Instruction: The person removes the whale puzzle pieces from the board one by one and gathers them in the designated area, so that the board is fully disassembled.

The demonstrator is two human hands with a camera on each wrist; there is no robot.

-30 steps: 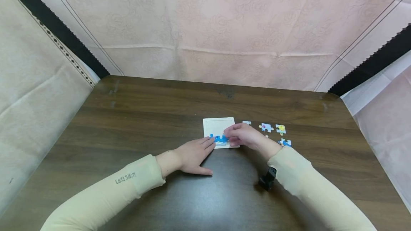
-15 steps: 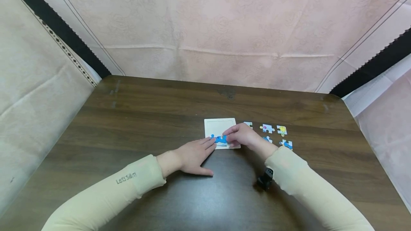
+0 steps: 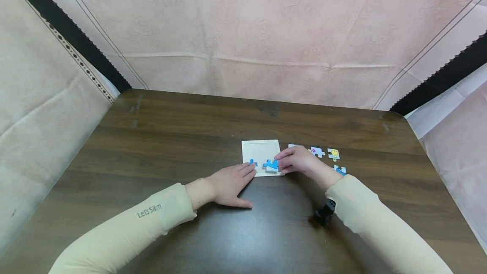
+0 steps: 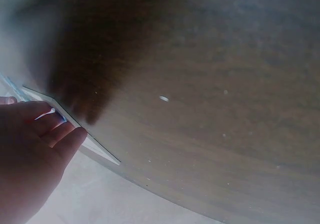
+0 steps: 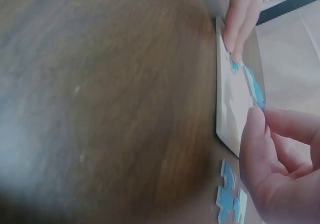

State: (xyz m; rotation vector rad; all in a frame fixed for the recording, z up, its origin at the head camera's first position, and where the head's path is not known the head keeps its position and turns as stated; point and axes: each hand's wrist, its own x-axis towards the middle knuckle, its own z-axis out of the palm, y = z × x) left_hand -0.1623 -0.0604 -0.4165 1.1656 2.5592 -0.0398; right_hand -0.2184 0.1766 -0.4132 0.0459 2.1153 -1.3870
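A white square puzzle tray (image 3: 259, 148) lies on the brown table. My left hand (image 3: 230, 186) rests with straight fingers on its lower left corner, touching a small blue puzzle piece (image 3: 253, 162) and partly covering it. Between thumb and forefinger my right hand (image 3: 302, 160) pinches another blue-and-white puzzle piece (image 3: 271, 165). In the right wrist view this held puzzle piece (image 5: 255, 89) is tilted and raised off the tray (image 5: 226, 106). The left wrist view shows the left fingers over the tray's edge (image 4: 102, 150).
Several loose puzzle pieces lie right of the tray, among them a pale blue one (image 3: 317, 152), one with a yellow figure (image 3: 333, 154) and a blue one (image 3: 340, 170). My right forearm hides part of that area. A pale cloth (image 3: 266, 54) hangs behind the table.
My right hand has moved right with the pinched puzzle piece, opening a gap between it and the piece under my left fingertips. The left hand has stayed in place.
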